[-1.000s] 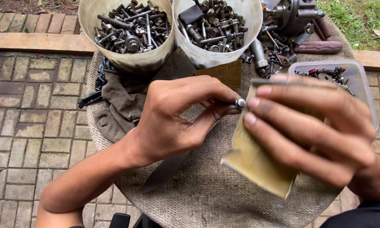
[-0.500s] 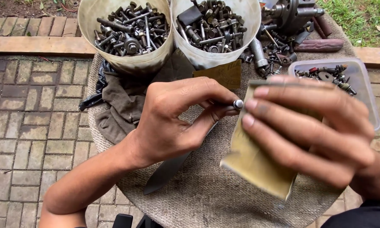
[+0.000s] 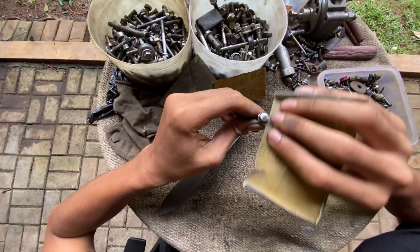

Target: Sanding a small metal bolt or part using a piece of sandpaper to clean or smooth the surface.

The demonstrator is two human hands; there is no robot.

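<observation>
My left hand (image 3: 196, 135) pinches a small metal bolt (image 3: 262, 118) between thumb and fingers; only its shiny rounded end shows. My right hand (image 3: 345, 144) holds a folded sheet of tan sandpaper (image 3: 284, 186) upright, fingers spread across its face, fingertips almost touching the bolt's end. Both hands hover over a round table covered in burlap (image 3: 228, 219). The rest of the bolt is hidden inside my left fingers.
Two pale buckets (image 3: 140, 70) (image 3: 238, 65) full of bolts and screws stand at the back. A clear plastic tray (image 3: 401, 107) of small parts sits at right. A dark rag (image 3: 135, 116), a knife blade (image 3: 184, 191), loose metal parts (image 3: 308, 56) and brick paving (image 3: 37, 140) surround them.
</observation>
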